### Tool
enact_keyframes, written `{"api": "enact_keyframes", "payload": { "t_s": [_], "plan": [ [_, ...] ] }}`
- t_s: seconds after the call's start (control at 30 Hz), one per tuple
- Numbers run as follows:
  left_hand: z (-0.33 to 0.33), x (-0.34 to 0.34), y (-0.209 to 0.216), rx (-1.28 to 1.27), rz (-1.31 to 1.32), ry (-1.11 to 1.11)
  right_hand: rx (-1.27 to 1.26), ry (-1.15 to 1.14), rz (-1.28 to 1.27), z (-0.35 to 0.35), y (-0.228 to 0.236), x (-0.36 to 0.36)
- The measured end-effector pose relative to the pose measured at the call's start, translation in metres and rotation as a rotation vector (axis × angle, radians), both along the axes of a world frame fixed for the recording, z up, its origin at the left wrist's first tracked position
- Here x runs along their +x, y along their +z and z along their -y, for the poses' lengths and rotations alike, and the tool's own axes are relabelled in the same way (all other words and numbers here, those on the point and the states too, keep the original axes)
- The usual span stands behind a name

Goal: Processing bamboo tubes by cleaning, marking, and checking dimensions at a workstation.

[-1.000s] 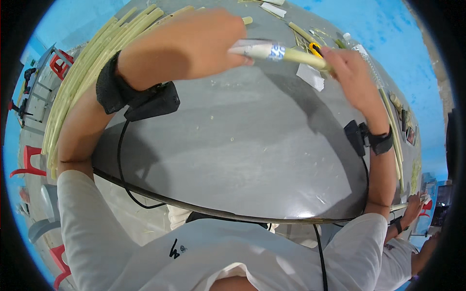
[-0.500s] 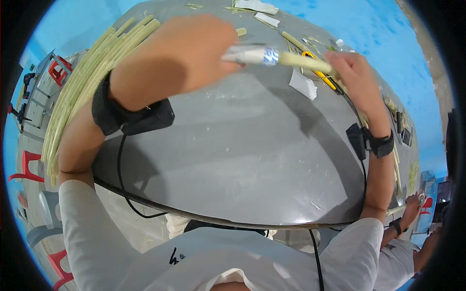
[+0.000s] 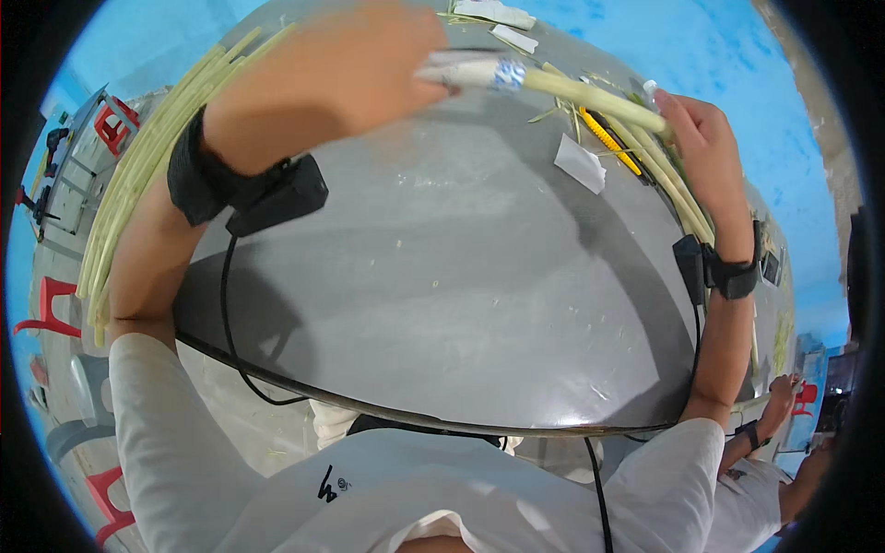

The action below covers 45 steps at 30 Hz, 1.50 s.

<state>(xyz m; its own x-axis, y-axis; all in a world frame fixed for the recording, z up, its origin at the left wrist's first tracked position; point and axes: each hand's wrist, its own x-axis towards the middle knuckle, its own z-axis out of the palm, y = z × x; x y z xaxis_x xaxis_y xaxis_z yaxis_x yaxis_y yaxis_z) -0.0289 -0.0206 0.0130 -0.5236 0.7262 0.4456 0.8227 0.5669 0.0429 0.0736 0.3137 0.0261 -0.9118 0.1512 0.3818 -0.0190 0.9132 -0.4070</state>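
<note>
A pale green stalk (image 3: 599, 97), like peeled cane, is held crosswise above the far side of the table. Its left part is covered by a white wrap (image 3: 461, 74) with a blue-patterned band. My left hand (image 3: 369, 69), blurred, is closed around the wrapped end, and its grip hides that tip. At the bare right end, my right hand (image 3: 702, 138) pinches the stalk between thumb and fingers. Below the stalk lie a yellow utility knife (image 3: 608, 143) and a torn piece of white paper (image 3: 581, 164). More stalks (image 3: 678, 189) rest beside my right wrist.
A bundle of long pale stalks (image 3: 138, 184) lies along the table's left side. White scraps (image 3: 495, 13) and thin green shavings sit at the far edge. Black cables (image 3: 227, 313) hang from both wrist devices. Another person's arm (image 3: 779, 405) shows at lower right, with red chairs (image 3: 55, 304) at left.
My right hand has moved slightly right with the stalk's bare end, showing more of its length. My left hand has shifted a little up and left, still on the wrapped end.
</note>
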Motion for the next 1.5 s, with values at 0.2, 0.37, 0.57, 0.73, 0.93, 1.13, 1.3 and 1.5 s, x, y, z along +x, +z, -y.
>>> {"api": "enact_keyframes", "payload": {
  "t_s": [0.2,0.37,0.57,0.73,0.93,1.13,1.3,1.5],
  "plan": [
    [0.006,0.000,-0.002,-0.106,-0.103,0.073,0.078,-0.072,0.006,0.012,-0.007,-0.001],
    [0.005,0.008,-0.005,-0.152,-0.087,0.013,0.068,0.111,-0.017,0.036,-0.004,0.008],
    [-0.003,0.024,0.062,-0.261,0.365,0.139,0.022,-0.101,-0.023,-0.007,0.005,-0.001],
    [0.007,0.012,-0.005,-0.129,-0.059,0.052,0.084,-0.009,0.033,0.046,-0.008,0.005],
    [-0.007,0.003,0.013,-0.182,0.109,0.067,0.009,-0.027,0.034,0.003,-0.013,-0.006],
    [0.000,-0.005,-0.012,-0.149,-0.048,0.052,0.097,-0.020,0.111,0.058,-0.008,0.012],
    [0.003,-0.009,-0.006,-0.095,0.007,-0.053,0.139,-0.022,-0.023,0.024,-0.012,-0.002],
    [-0.004,-0.004,-0.004,-0.052,-0.052,0.017,0.136,0.037,-0.111,0.024,-0.022,0.000]
  ]
}}
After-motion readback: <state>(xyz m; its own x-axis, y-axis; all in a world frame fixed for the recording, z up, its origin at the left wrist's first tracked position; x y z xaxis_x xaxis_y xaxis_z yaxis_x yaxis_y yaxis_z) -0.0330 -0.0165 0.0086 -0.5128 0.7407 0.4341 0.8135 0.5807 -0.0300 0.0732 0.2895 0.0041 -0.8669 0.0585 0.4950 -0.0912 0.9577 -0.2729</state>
